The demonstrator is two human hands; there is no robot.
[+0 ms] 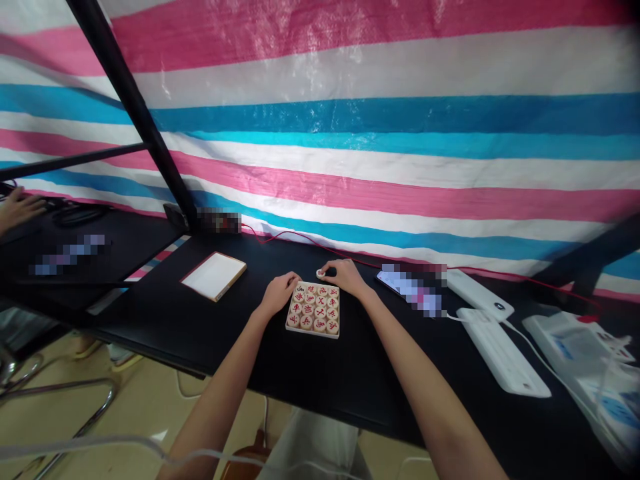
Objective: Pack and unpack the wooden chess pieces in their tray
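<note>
A square white tray [313, 335] stands on the black table, filled with round wooden pieces bearing mostly red Chinese characters. My left hand [281, 292] rests at the tray's upper left corner, its fingers together at the edge; whether anything is between them is hidden. Just beyond the tray's far edge, my right hand [345, 275] pinches a single round piece [320, 273] with a red mark between thumb and fingers.
To the left lies a white-topped box lid [214, 276]. A phone [410, 291], white devices [503, 353] and a power strip with cables are on the right. A co-worker's hand [19, 210] shows at far left, beyond a black metal frame [133, 100].
</note>
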